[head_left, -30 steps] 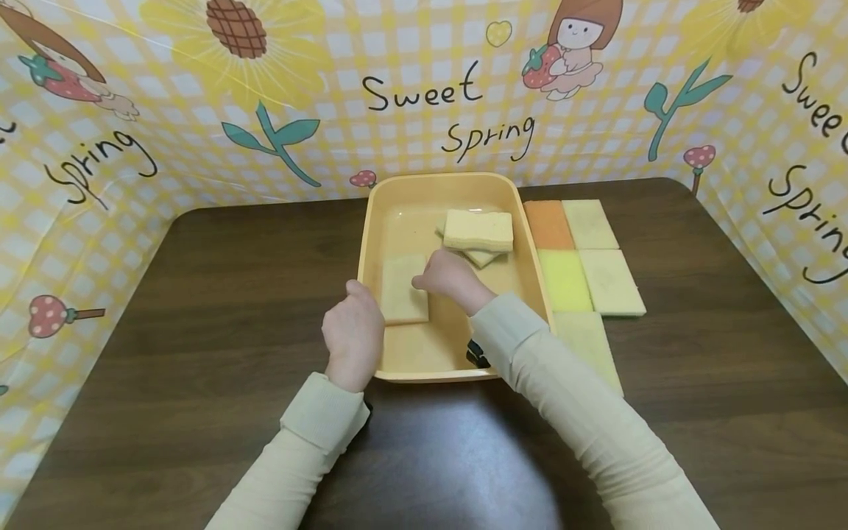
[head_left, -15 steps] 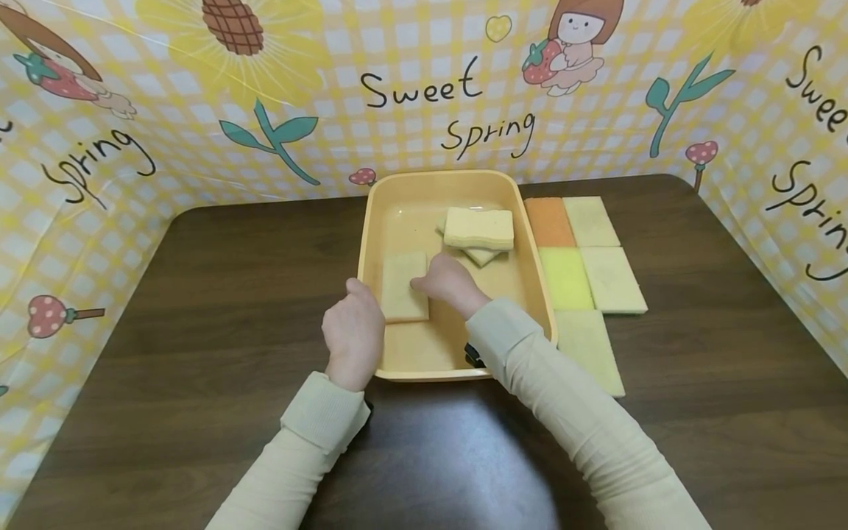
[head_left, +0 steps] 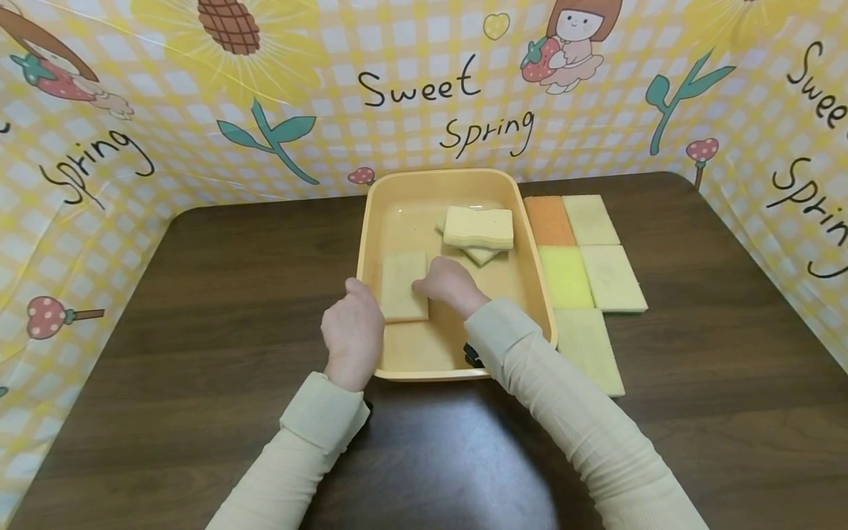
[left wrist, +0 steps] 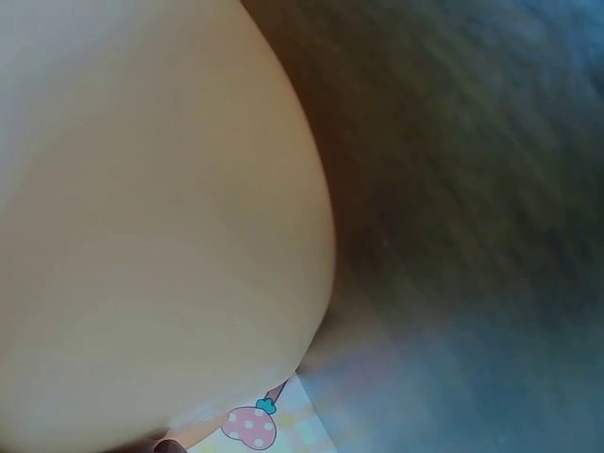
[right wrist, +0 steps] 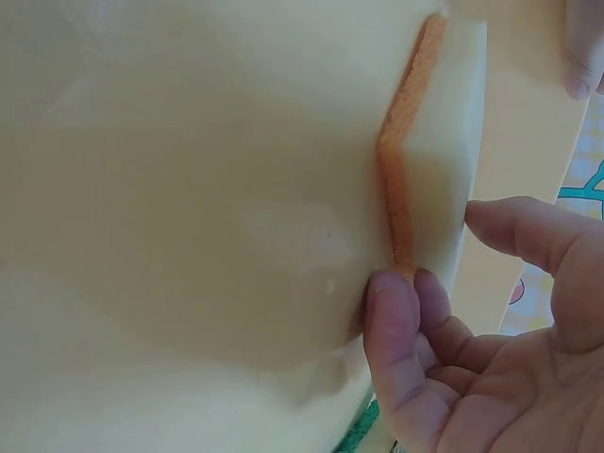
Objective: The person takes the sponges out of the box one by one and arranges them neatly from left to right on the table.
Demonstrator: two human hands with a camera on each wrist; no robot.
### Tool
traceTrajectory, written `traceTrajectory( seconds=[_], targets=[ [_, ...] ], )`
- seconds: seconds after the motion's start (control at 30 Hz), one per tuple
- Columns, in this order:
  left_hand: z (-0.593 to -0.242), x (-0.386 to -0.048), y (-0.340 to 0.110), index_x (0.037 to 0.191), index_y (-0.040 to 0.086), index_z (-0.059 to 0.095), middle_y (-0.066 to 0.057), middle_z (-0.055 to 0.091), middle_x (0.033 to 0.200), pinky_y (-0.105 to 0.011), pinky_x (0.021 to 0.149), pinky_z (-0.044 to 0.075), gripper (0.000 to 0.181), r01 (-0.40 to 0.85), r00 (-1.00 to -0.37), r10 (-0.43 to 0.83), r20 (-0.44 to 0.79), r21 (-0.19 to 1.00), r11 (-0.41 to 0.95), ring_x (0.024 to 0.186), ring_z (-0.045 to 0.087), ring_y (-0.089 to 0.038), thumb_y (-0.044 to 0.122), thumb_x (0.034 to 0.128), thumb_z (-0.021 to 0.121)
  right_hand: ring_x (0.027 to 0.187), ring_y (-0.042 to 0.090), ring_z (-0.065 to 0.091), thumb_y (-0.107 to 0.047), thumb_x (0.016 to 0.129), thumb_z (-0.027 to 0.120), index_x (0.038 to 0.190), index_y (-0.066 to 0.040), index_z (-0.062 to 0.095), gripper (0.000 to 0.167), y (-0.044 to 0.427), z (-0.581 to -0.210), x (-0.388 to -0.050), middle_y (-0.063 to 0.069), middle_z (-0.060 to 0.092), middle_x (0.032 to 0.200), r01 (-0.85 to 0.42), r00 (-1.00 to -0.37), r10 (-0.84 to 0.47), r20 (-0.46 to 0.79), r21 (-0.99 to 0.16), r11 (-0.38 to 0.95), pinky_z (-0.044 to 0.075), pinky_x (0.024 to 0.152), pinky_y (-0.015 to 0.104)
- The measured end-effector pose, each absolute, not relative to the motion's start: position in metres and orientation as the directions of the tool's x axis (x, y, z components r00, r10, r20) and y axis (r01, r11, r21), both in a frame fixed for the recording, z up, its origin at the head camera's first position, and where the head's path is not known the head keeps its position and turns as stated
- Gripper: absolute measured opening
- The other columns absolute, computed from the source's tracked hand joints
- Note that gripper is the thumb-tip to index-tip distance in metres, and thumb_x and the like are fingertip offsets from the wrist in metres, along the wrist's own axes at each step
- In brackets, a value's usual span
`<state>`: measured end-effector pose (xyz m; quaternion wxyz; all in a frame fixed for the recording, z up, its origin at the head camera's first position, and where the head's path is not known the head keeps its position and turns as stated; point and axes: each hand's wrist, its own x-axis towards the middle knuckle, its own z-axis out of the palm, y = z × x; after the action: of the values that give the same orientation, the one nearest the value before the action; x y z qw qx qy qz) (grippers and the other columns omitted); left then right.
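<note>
A cream sponge pad (head_left: 403, 288) lies flat in the left part of a yellow-orange plastic tray (head_left: 411, 361). At the pad's right edge is my right hand (head_left: 450, 282), gripping it. In the right wrist view, the pad's orange edge (right wrist: 408, 104) is bent, with the fingertips (right wrist: 392, 302) curled against it and the thumb touching its cream face. My left hand (head_left: 353, 335) holds the tray's left rim, thumb uppermost, its other fingers hidden. Only a blurred, close part of that hand (left wrist: 160, 226) fills the left wrist view.
Stacked cream sponges (head_left: 478, 227) sit at the tray's back right. Right of the tray, several flat sponge pads lie side by side on the dark wooden table (head_left: 265, 250), among them an orange pad (head_left: 550, 221) and a yellow pad (head_left: 566, 276). A patterned cloth (head_left: 424, 44) hangs behind.
The head view has tilted slightly, shifting the scene up a little. Both hands and the sponge pad stay almost where they were; the right sleeve has moved slightly left.
</note>
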<state>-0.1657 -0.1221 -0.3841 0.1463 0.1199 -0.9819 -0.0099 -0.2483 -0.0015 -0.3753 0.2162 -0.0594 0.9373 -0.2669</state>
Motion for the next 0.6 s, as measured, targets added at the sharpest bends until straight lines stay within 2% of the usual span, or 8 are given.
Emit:
traceTrajectory(
  seconds=[0.17, 0.3, 0.53, 0.6],
  targets=[
    [-0.3842, -0.1655, -0.1220, 0.084, 0.001, 0.050, -0.015, 0.063, 0.057, -0.040, 0.048, 0.051, 0.015, -0.230, -0.928, -0.238, 0.288, 0.061, 0.971, 0.055, 0.066, -0.030, 0.005, 0.0939, 0.040, 0.065, 0.016, 0.041, -0.025, 0.088, 0.058, 0.085, -0.008, 0.048, 0.020, -0.0020, -0.3763, -0.2484, 0.004, 0.047, 0.081, 0.017, -0.893, -0.229, -0.388, -0.537, 0.844, 0.034, 0.055, 0.025],
    [-0.3855, -0.1652, -0.1216, 0.083, 0.001, 0.049, -0.015, 0.062, 0.056, -0.041, 0.047, 0.050, 0.014, -0.223, -0.921, -0.232, 0.314, 0.064, 0.973, 0.054, 0.066, -0.031, 0.005, 0.0932, 0.040, 0.070, 0.017, 0.044, -0.026, 0.087, 0.058, 0.096, -0.004, 0.054, 0.024, -0.0019, -0.3765, -0.2475, 0.006, 0.051, 0.087, 0.000, -0.898, -0.237, -0.370, -0.539, 0.842, 0.035, 0.058, 0.024],
    [-0.3857, -0.1657, -0.1218, 0.082, 0.001, 0.049, -0.017, 0.062, 0.056, -0.042, 0.046, 0.050, 0.016, -0.225, -0.919, -0.237, 0.316, 0.075, 0.972, 0.054, 0.065, -0.032, 0.006, 0.0943, 0.040, 0.071, 0.017, 0.043, -0.027, 0.086, 0.059, 0.083, -0.010, 0.045, 0.022, -0.0012, -0.3775, -0.2463, 0.002, 0.043, 0.078, 0.000, -0.904, -0.244, -0.351, -0.570, 0.822, 0.035, 0.061, 0.024],
    [-0.3861, -0.1662, -0.1221, 0.082, 0.001, 0.049, -0.018, 0.063, 0.056, -0.042, 0.046, 0.050, 0.017, -0.223, -0.920, -0.237, 0.312, 0.078, 0.972, 0.054, 0.065, -0.033, 0.007, 0.0947, 0.039, 0.073, 0.017, 0.044, -0.027, 0.086, 0.060, 0.083, -0.010, 0.045, 0.023, -0.0011, -0.3776, -0.2459, 0.002, 0.044, 0.079, 0.005, -0.905, -0.243, -0.349, -0.581, 0.814, 0.036, 0.063, 0.025]
  ],
)
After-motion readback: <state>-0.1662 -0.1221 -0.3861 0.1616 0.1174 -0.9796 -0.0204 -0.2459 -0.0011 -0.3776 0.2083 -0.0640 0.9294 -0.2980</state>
